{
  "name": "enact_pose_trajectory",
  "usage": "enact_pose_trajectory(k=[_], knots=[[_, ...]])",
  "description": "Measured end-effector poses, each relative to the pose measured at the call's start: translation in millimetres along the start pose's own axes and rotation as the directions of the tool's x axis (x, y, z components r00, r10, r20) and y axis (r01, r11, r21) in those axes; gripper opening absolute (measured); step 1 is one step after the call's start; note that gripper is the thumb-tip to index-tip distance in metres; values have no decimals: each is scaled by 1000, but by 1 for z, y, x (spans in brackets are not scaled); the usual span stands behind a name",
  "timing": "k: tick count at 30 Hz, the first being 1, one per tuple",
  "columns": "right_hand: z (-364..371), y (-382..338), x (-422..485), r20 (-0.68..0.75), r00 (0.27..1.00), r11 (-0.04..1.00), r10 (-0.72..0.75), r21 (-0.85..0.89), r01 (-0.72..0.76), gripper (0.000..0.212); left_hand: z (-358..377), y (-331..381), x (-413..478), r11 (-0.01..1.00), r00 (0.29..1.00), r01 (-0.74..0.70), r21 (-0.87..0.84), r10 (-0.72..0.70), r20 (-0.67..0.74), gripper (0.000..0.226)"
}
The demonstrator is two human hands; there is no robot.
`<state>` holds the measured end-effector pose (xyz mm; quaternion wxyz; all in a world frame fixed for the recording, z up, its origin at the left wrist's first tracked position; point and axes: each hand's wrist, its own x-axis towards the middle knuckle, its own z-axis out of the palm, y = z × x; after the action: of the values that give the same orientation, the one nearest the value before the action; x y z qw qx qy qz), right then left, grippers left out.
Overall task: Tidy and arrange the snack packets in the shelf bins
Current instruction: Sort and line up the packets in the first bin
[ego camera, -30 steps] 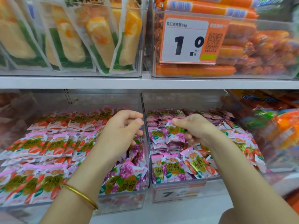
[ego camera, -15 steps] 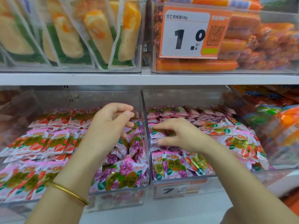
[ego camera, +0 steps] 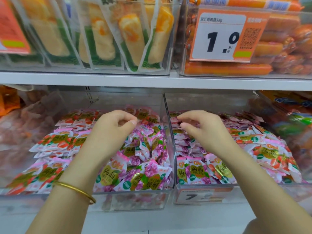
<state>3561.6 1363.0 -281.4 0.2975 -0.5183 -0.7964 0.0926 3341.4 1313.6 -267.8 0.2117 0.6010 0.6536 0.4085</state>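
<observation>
So, head view, only one camera: store shelving, two tiers split by a white shelf board (ego camera: pixel 152 81). Lower tier has two clear plastic bins side by side, left bin (ego camera: pixel 135 200) and right bin (ego camera: pixel 168 115), walls touching at the middle divider. Both are full of small pink snack packets: strawberry-print packets (ego camera: pixel 55 142) stacked in rows on the left side of the left bin, grape-print packets (ego camera: pixel 145 176) piled loose on its right side, more grape-print ones at the front of the right bin and strawberry ones further right. Left hand (ego camera: pixel 111 130) hovers over the left bin, fingers curled, thumb and fingertips nearly meeting, nothing visibly pinched; gold bangle (ego camera: pixel 74 190) on that wrist. Right hand (ego camera: pixel 202 130) hovers over the right bin, fingers loosely curled and slightly apart, nothing held as far as I can tell. Upper tier: clear bin of yellow-and-green pouches (ego camera: pixel 101 36) standing upright on the left, bin of orange sausages (ego camera: pixel 228 69) on the right with an orange price tag (ego camera: pixel 226 34) reading 1.0. A second tag (ego camera: pixel 199 196) showing 7 sits on the right bin's front. Far-right bin is blurred.
</observation>
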Motion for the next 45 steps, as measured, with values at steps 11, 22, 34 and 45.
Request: enact_pose_trajectory(k=[11, 22, 34, 45], knots=[[15, -21, 2, -48, 986, 888, 159, 444, -121, 25, 29, 3, -3, 860, 991, -14, 510, -56, 121, 49], [-3, -30, -4, 143, 975, 629, 168, 746, -218, 26, 20, 34, -13, 928, 999, -49, -369, 41, -31, 31], [-28, 21, -28, 300, 875, 746, 380, 459, -482, 17, 52, 37, -17, 959, 959, -282, -4, 282, 38, 27], [-10, 6, -31, 372, 871, 945, 321, -68, -319, 36, 52, 31, -18, 953, 955, -296, 73, 292, 54, 24]])
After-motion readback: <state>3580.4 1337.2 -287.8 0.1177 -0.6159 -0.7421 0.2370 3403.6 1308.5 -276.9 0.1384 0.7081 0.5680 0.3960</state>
